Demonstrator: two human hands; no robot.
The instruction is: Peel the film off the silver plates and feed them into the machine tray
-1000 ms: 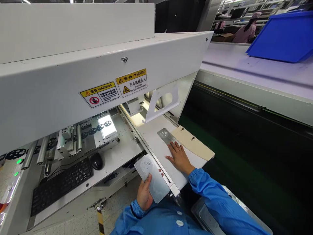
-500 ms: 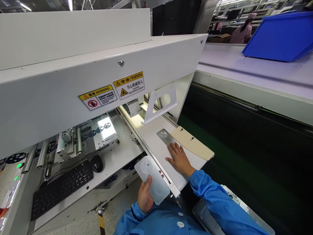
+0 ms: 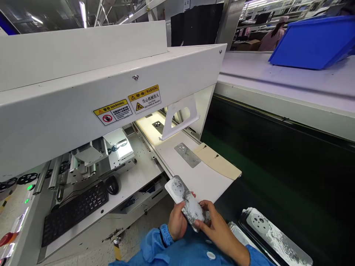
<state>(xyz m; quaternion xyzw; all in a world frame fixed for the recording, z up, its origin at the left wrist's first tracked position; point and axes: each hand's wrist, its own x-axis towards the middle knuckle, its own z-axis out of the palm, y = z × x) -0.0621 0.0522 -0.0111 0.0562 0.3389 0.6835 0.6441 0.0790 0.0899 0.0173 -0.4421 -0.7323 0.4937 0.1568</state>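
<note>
Both hands are on a thin stack of phone back covers [image 3: 185, 197] above the near end of the white feed belt [image 3: 191, 181]. My left hand [image 3: 177, 221] is closed around its left side, thumb on top. My right hand [image 3: 214, 224] pinches the lower end between thumb and fingers. The top cover has a round camera area and a shiny, rippled surface. On the belt ahead lies a single phone back cover [image 3: 188, 155], untouched. Farther in, under the light, lies another phone back cover [image 3: 158, 127].
A white machine hood [image 3: 116, 85] overhangs the belt. At left are a keyboard [image 3: 74, 212] and mouse [image 3: 111, 184]. A cream guide plate [image 3: 219, 162] edges the belt. More covers [image 3: 273, 231] lie at lower right. A blue bin [image 3: 307, 42] stands behind; a person [image 3: 273, 37] is beyond.
My right hand has left the cover on the belt and come back to grip the covers in my left hand. The machine head at left has shifted.
</note>
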